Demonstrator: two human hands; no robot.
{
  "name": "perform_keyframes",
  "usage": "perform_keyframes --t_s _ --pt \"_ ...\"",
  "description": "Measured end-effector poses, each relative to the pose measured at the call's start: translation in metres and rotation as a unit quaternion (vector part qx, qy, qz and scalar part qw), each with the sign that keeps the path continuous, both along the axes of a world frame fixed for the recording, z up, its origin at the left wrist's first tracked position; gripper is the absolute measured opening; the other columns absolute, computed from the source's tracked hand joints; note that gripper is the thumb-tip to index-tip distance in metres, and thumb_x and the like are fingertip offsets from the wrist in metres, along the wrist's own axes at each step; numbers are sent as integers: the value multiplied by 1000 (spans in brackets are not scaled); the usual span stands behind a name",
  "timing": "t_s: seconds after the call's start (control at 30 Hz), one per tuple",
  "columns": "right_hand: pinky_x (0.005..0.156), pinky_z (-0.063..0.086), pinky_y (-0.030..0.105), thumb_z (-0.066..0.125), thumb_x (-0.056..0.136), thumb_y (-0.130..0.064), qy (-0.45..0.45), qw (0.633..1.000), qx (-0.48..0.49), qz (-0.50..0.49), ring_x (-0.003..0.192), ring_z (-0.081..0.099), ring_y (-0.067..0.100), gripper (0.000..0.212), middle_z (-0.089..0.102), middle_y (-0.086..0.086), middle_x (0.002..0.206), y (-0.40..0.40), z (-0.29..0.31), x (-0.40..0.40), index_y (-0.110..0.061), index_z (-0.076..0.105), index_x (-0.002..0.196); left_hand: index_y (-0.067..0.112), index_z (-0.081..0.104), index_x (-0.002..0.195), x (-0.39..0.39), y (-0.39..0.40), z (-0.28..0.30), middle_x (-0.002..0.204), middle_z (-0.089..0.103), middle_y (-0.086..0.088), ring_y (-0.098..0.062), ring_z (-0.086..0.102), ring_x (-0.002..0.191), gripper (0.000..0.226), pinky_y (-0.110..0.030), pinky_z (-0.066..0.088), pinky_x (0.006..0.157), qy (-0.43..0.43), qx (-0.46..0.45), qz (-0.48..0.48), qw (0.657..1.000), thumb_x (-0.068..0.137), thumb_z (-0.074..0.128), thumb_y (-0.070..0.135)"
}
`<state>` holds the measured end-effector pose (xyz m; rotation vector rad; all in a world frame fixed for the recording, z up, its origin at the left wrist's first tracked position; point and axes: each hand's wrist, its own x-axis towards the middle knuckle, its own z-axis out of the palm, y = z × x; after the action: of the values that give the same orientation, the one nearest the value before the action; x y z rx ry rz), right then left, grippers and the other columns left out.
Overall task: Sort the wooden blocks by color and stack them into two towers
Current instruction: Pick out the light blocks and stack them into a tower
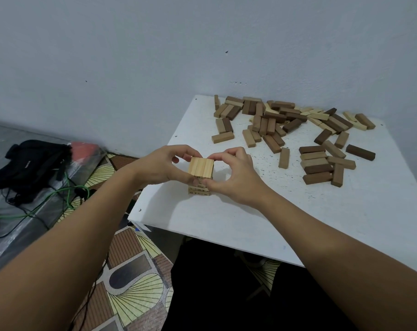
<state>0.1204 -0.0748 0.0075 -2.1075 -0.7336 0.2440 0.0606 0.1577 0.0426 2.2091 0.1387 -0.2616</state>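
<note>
Fingers (178, 152) of both hands pinch the light tower's (201, 174) top layer; uneven squeezing could skew it, toppling blocks onto the worktop (226, 211) beneath.

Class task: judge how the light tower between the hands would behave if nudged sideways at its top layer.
The tower looks apt to shed blocks rather than tip whole, since its layers are loose blocks laid side by side. It is only a few layers high, so probably fairly stable. Both the left hand and right hand steady it.
</note>
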Motion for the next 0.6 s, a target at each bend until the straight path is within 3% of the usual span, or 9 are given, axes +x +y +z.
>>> perform_keyframes --t_s 0.2,0.27,0.37,0.43,0.5,0.6 --pt "107 36 32 84 77 -51 12 1000 -11 9 130 31 9 75 37 -11 129 -2 2 -2 -43 49 143 53 66 124 -2 -2 6 130 61 14 -15 47 126 62 -46 42 106 19 20 0 1000 72 95 38" --pt "106 36 34 82 78 -57 29 999 -11 15 130 33 10 87 36 -10 133 -6 3 -4 -45 37 151 56 59 133 -5 -3 12 133 58 14 -16 46 128 74 -42 41 102 30 26 1 999 71 95 38" --pt "111 36 41 65 87 -65 60 998 22 -6 131 34 14 79 37 -9 135 -15 2 -3 -44 31 155 54 42 150 -8 1 20 137 53 15 -15 44 131 103 -35 40 100 48 23 13 998 63 97 44" --pt "115 34 46 51 88 -71 74 996 40 -28 133 35 17 72 39 -9 136 -26 1 2 -44 35 153 50 35 155 -8 4 27 138 52 13 -14 46 132 117 -34 41 102 38 -3 29 999 56 97 60" --pt "115 33 47 47 90 -72 59 996 37 -48 134 35 17 68 41 -8 136 -40 -1 10 -44 38 151 46 31 158 -4 0 37 141 52 8 -12 50 132 123 -35 41 105 7 -35 64 997 53 83 82" --pt "112 31 39 51 100 -62 -8 996 -14 -89 139 28 14 56 40 -6 141 -67 -5 25 -38 44 150 42 27 160 11 -18 49 148 49 4 -19 48 137 113 -44 39 112 -54 14 113 992 66 60 95"
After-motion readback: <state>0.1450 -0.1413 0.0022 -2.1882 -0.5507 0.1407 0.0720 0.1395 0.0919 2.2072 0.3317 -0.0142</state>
